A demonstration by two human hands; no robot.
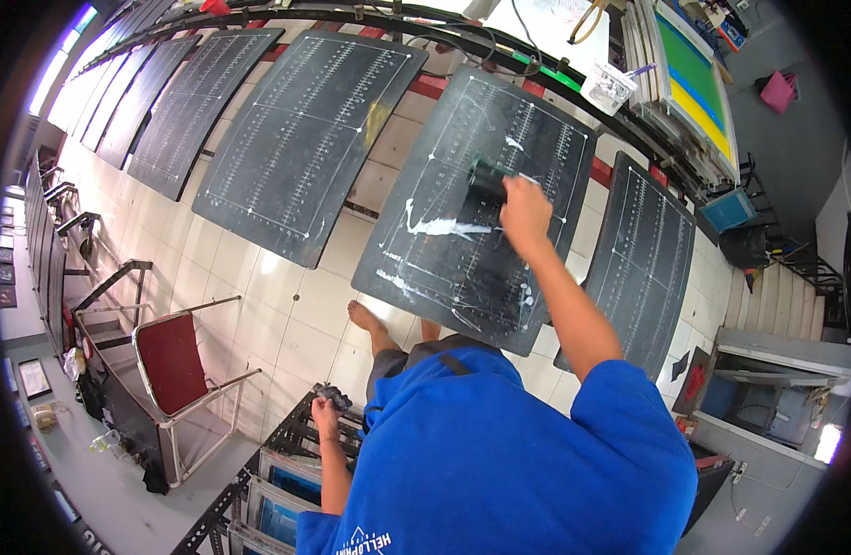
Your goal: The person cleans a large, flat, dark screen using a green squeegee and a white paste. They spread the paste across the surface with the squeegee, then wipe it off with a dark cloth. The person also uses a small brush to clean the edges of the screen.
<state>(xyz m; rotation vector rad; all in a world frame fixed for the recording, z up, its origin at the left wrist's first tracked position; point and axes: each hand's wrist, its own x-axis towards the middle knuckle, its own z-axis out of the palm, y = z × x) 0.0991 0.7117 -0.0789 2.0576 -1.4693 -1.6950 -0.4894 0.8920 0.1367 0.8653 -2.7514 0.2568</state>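
My right hand [527, 213] is closed around a dark, roller-like tool [485, 179], which is against or just over the black board [453, 171] in front of me. Its exact kind is hard to make out. White smears [444, 226] streak the board's middle, with more patches near its front edge. Printed white grid lines and scales run along the board. Down at my left side, my left hand [324, 418] grips a crumpled dark grey rag [334, 396] above a black perforated metal rack [300, 425].
More black boards flank mine, one on the right [638, 259] and several on the left, including the nearest [305, 139]. A white tub [610, 88] and framed screens [689, 74] stand beyond. A red-backed chair [171, 363] is at left, and stairs [772, 305] at right.
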